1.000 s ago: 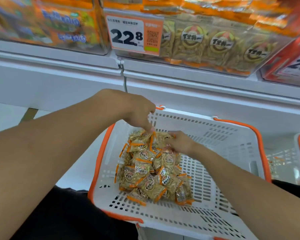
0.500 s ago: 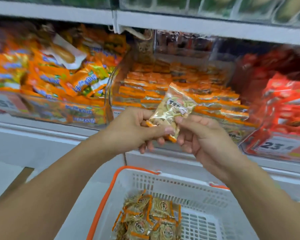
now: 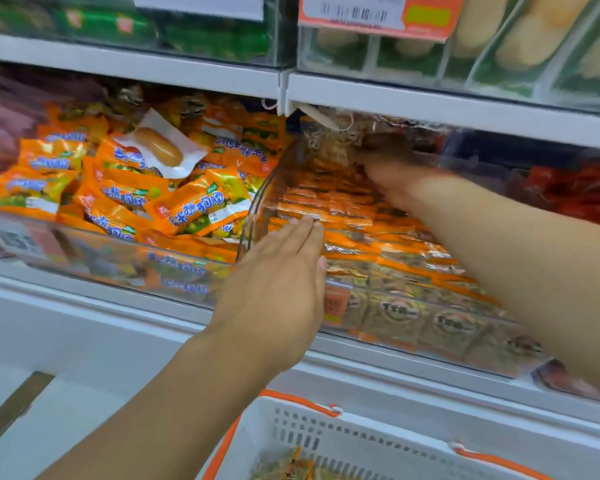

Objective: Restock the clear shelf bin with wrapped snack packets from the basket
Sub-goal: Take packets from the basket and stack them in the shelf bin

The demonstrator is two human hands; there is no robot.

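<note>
1. Progress: looks mid-restock. The clear shelf bin [image 3: 430, 317] already holds rows of packets, stacked well toward the back, so much of the filling seems done.
2. Left to do: the basket [image 3: 378, 441], white w/ orange rim, sits near and low in view; a few wrapped snack packets [image 3: 284, 467] show at its bottom edge. How many remain can't be told, most of the basket is cut off.
3. Right hand [image 3: 381, 168]: reaches far into the bin at the back, up under the shelf above. Blurred by motion; a tan packet [image 3: 329, 147] sits right at the fingertips, but whether it's gripped or let go I cannot tell.
4. Left hand [image 3: 278, 282]: flat, fingers together and extended, nothing held; it lies against the bin's near-left front corner, prob. steadying it.
5. The packets: small, crinkly clear-and-tan wrappers w/ orange sealed edges and a round logo, seen through the bin's front wall. Rows lie flat and overlapped, fairly neat.
6. Neighbours: an orange-packet bin [image 3: 118, 199] to the left, red packs [image 3: 575, 192] to the right; both separate from the target bin.
</note>
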